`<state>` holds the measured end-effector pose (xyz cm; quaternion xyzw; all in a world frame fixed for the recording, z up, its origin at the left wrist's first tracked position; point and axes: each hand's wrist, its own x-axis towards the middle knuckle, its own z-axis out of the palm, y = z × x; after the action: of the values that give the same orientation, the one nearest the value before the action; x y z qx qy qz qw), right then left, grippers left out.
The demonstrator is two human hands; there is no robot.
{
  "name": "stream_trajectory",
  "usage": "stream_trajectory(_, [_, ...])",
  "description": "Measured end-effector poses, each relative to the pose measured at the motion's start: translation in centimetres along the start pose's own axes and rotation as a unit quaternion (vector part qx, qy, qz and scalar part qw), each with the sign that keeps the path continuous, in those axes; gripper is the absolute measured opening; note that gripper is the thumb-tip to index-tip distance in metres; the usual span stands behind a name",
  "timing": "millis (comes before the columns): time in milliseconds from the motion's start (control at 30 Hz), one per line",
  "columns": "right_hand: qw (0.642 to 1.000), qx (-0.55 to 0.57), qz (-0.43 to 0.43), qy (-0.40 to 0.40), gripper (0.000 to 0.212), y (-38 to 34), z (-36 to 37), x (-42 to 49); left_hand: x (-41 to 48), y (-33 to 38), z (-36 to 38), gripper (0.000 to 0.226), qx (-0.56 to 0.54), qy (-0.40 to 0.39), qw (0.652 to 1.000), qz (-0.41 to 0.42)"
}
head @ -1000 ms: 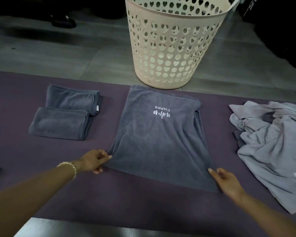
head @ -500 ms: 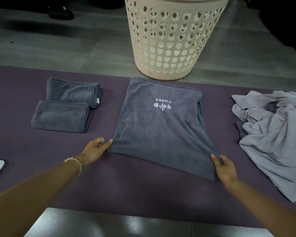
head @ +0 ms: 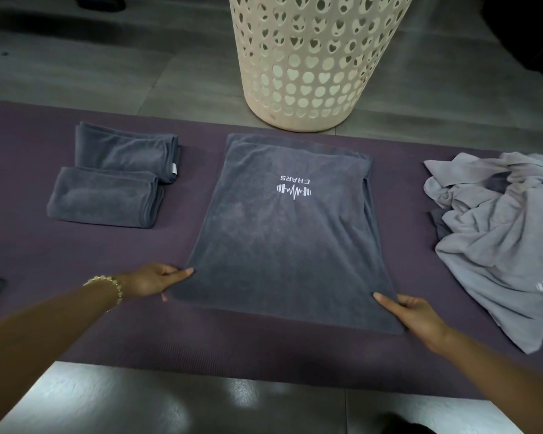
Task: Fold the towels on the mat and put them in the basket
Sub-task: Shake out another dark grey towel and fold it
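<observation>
Pinching its near corners, left hand [head: 151,281] and right hand [head: 419,316] flank the dark grey fabric towel [head: 282,242], long axis pointing at the cream perforated plastic basket [head: 310,76]

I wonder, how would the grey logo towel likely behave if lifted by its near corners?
Probably floppy: the logo towel lies limp on the mat and would sag between the left hand and right hand. Its folded layers, uneven at the right edge, may slip apart. Thin cloth: likely light.

head-worn view, facing forward-down, close over mat [head: 76,261]
</observation>
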<state>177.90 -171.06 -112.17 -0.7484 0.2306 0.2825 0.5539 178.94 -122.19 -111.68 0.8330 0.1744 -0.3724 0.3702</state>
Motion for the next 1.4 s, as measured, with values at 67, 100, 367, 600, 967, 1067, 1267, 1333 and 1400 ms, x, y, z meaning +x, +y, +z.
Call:
stream_trajectory(67, [1.000,-0.022,0.010,0.005,0.082,0.0,0.1,0.2,0.2,0.3,0.3,0.038,-0.009,-0.030,0.999,-0.028])
stream_trajectory(100, [1.000,-0.018,0.013,0.014,0.073,-0.2,0.1,0.6,0.5,0.6,0.4,0.038,-0.019,-0.032,0.999,-0.034])
stream_trajectory(367, [0.993,0.109,0.026,0.043,0.030,-5.8,0.9,5.4,4.4,7.2,0.1,0.047,-0.234,0.046,0.971,-0.016])
stream_trajectory(600, [0.978,0.207,0.032,0.006,0.036,-11.8,0.8,11.2,10.4,12.2,-2.8,0.045,-0.318,0.099,0.943,0.017])
stream_trajectory(967, [0.978,0.208,0.018,-0.027,0.052,-19.2,0.7,19.5,18.2,17.6,-6.4,0.045,-0.328,0.153,0.931,0.039])
stream_trajectory(1067, [0.972,0.234,0.005,-0.009,0.037,-19.6,0.7,20.4,19.3,18.0,-6.6,0.039,-0.320,0.153,0.934,0.041])
stream_trajectory(1267, [0.969,0.217,-0.074,0.097,0.011,-21.1,-0.8,20.9,20.1,19.2,-8.4,0.030,-0.278,0.278,0.906,0.157])
stream_trajectory(1333, [0.963,0.209,-0.110,0.128,0.006,-22.0,-1.5,21.2,20.4,20.3,-9.5,0.029,-0.276,0.285,0.898,0.191])
stream_trajectory(1400, [0.961,0.195,-0.126,0.153,0.007,-22.6,-2.0,22.1,20.8,21.2,-10.3,0.029,-0.273,0.289,0.896,0.199])
